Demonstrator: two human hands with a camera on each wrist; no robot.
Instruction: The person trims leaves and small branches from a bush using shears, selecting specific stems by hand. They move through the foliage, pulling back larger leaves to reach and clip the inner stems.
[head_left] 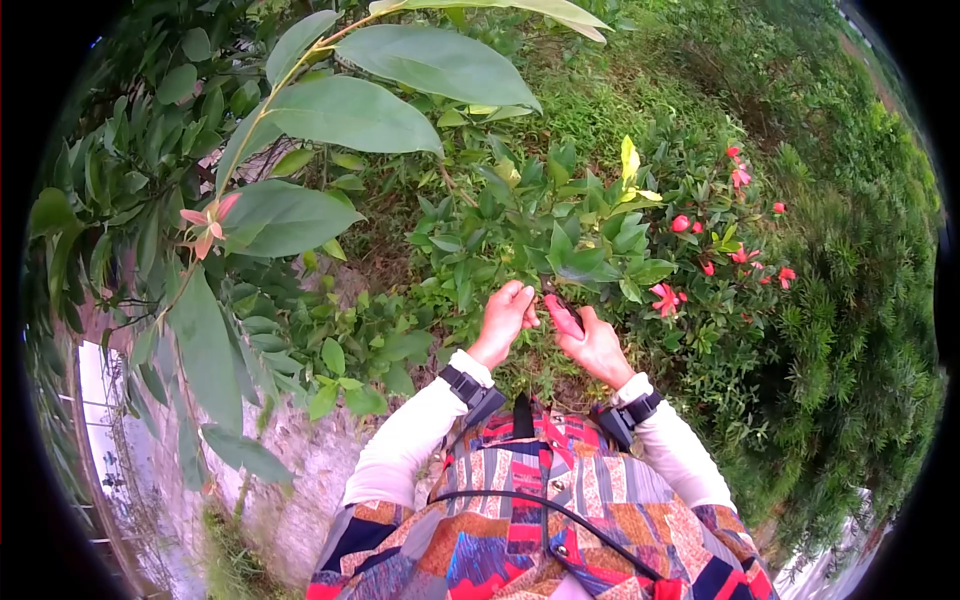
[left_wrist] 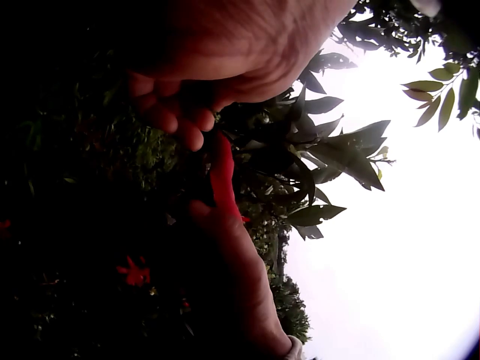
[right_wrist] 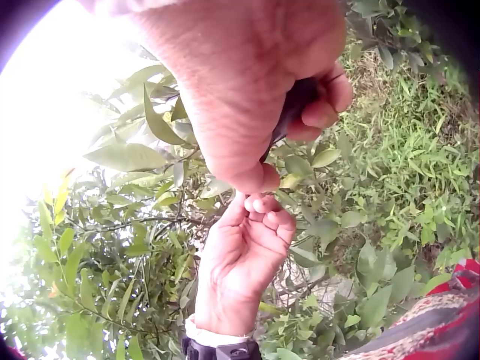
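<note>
My right hand (head_left: 597, 350) grips pruning shears (head_left: 564, 316) with a red handle; in the right wrist view a dark handle (right_wrist: 294, 109) lies between palm and curled fingers. The blades are mostly hidden among leaves and fingers. Just left of them, my left hand (head_left: 504, 326) is turned palm up, its fingers curled and thumb meeting the fingertips on a thin green twig, only a bit of which shows. In the left wrist view the red handle (left_wrist: 223, 176) points at those fingertips. Both hands are at the near edge of a leafy shrub (head_left: 585, 250).
A branch with large leaves (head_left: 360, 115) hangs close at the upper left, a pinkish young shoot (head_left: 208, 226) on it. Red flowers (head_left: 664, 299) grow on a bush to the right. Dense feathery foliage (head_left: 850, 330) lies beyond. Pale ground (head_left: 310, 480) shows at the lower left.
</note>
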